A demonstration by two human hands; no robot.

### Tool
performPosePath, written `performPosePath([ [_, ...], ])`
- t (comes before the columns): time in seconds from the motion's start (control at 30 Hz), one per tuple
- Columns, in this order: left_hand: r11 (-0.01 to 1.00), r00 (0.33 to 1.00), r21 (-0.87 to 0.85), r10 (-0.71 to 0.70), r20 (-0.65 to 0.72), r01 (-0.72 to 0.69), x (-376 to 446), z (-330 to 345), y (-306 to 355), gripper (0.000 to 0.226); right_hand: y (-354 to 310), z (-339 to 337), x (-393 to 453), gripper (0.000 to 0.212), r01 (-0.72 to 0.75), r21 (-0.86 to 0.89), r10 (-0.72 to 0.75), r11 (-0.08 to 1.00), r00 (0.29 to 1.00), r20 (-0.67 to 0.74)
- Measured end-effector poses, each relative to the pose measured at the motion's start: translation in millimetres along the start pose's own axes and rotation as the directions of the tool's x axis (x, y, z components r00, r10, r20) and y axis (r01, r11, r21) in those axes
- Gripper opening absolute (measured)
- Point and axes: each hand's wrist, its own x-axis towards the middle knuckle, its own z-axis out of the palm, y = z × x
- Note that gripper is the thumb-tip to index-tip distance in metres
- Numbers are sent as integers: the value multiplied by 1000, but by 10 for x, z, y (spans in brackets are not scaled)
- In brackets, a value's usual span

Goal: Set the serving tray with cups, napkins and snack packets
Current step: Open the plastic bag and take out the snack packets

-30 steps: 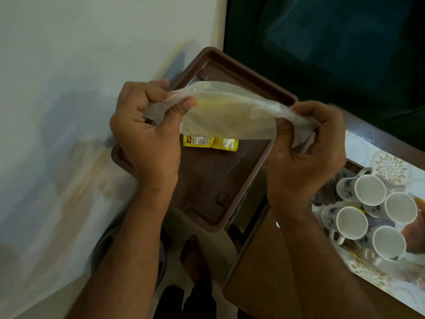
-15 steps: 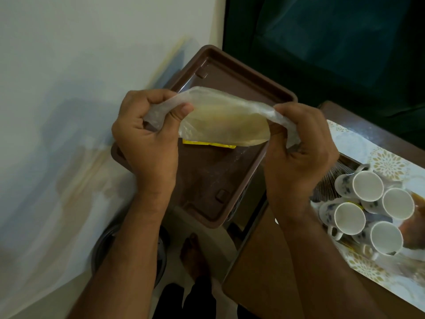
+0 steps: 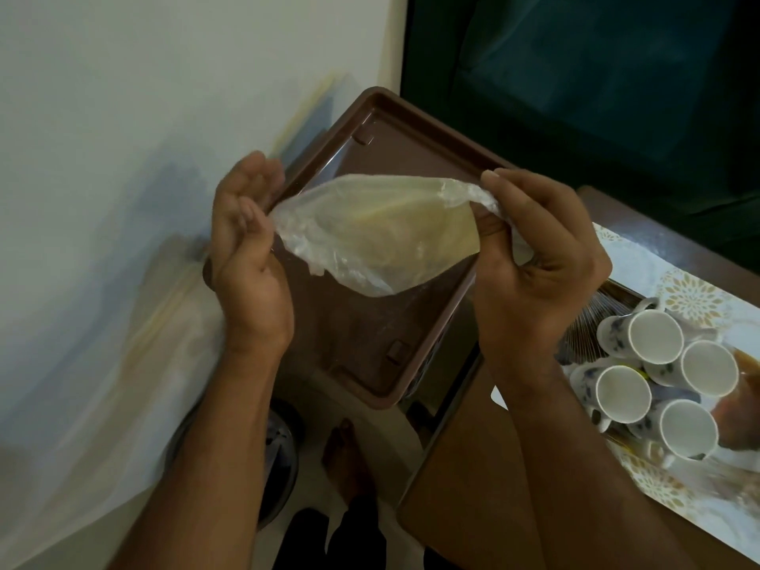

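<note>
Right hand: fingers pinch one end of a clear plastic bag. Left hand: open, palm against the other end. Brown serving tray: beneath, bare where visible. Four cups: on worktop, unloaded. Napkins: none seen.

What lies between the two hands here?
In the head view, a clear plastic bag stretches between the left hand and right hand, above the brown tray.

White wall; patterned cloth on wooden table.
</note>
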Motion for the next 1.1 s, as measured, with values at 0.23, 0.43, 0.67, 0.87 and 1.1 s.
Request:
performPosePath([
  [0.23, 999, 998, 15, -40, 53, 39, -124, -153, -125, 54, -71, 30, 25, 12, -61, -103, 58, 993, 998, -32],
  [0.43, 995, 993, -66, -72, 89, 78, -173, -140, -98, 50, -155, 86, 138, 18, -140, -14, 138, 990, 986, -92],
  [0.67, 976, 977, 181, 86, 197, -123, -92, -47, -74, 68, -183, 132, 157, 21, -329, 227, 331, 917, 943, 32],
  [0.87, 982, 994, 189, 46, -96, -27, 80, 158, 28, 18, 64, -25, 168, 79, -458, 235, 369, 857, 865, 339],
  [1.1, 990, 955, -8, -138, -262, 141, 324, 305, 102, 47, 287, -118, 155, 137, -513, 312, 220, 800, 734, 642],
])
